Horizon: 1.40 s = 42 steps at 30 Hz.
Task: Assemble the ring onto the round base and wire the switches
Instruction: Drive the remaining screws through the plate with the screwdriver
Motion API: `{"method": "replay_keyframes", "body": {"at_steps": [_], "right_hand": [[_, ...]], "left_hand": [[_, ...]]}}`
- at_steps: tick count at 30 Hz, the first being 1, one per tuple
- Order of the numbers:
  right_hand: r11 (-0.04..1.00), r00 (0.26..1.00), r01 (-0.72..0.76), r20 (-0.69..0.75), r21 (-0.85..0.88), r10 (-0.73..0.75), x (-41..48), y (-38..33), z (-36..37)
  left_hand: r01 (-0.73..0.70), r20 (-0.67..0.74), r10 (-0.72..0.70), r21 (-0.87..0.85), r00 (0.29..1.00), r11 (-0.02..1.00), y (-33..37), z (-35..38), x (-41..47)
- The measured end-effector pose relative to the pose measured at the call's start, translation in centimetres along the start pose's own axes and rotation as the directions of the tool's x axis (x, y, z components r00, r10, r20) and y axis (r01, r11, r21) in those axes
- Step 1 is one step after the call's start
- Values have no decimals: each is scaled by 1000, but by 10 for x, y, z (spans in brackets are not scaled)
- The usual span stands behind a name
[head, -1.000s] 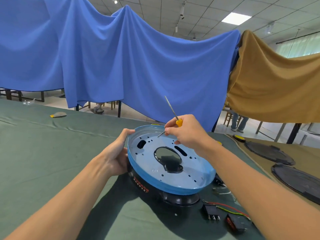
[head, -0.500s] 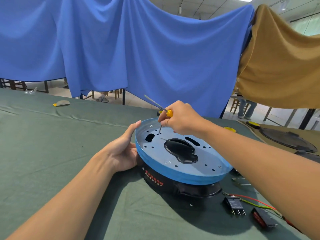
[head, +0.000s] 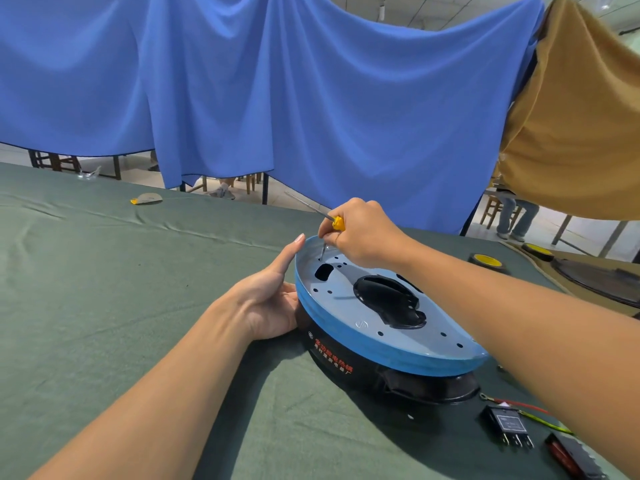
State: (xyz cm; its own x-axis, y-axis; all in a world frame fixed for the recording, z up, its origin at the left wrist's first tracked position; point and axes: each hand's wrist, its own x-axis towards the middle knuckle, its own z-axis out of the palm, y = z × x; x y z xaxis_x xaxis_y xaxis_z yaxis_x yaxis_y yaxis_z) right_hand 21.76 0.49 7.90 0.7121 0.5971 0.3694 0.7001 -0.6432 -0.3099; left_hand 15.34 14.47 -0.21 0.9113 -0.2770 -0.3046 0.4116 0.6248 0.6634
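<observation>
Gripping screwdriver [head: 335,222], right hand [head: 363,235] (above ring [head: 381,355])

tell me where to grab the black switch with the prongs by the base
Take the black switch by the left and right sides of its body, coming straight down from above. It lies flat on the green cloth, its metal prongs pointing at the near edge, so avoid that end. The right hand holds the screwdriver, so the left hand, open against the blue ring, seems freer.
</observation>
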Motion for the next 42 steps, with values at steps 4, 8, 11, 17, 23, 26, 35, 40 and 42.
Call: {"method": "replay_keyframes", "body": {"at_steps": [4, 8, 11, 17, 23, 26, 35, 40, 42], "right_hand": [[1000, 1000, 6, -8, -13, -6, 0, -1, 2], [1000, 1000, 20, 7, -22, -20, -2, -3, 7], [1000, 1000, 14, 19, -13, -14, -1, -2, 9], [999, 996, -33, 86, 42, 30, 2, 2, 0], [997, 994, -55, 103, 56, 49, -1, 2, 6], [993, 993, -92, 86, 68, 86, -1, 2, 10], [992, 990, -101, 103, 73, 93, 1, 6, 10], [994, 993, -101, 59, -30, 102, 3, 8, 18], [996, 994, -84, 76, 1, 84, 4, 8, 13]], "left_hand": [[4, -11, -4, -15, 1000, 1000, 1, 1, -1], [6, -11, -6, -19, 1000, 1000, -1, 3, -4], [2, -3, -2, -19, 1000, 1000, -2, 4, -5], [-3, -17, 3, -13, 1000, 1000, -2, 5, -6], [-9, -41, 9, -6, 999, 1000, -3, 6, -7], [-8, -38, 8, -10, 999, 1000, -3, 6, -8], [-24, -69, 24, -7, 997, 1000, -4, 7, -8], [-14, -41, 15, 9, 999, 1000, -4, 8, -9], [-19, -50, 19, -1, 999, 1000, -4, 8, -9]]}}
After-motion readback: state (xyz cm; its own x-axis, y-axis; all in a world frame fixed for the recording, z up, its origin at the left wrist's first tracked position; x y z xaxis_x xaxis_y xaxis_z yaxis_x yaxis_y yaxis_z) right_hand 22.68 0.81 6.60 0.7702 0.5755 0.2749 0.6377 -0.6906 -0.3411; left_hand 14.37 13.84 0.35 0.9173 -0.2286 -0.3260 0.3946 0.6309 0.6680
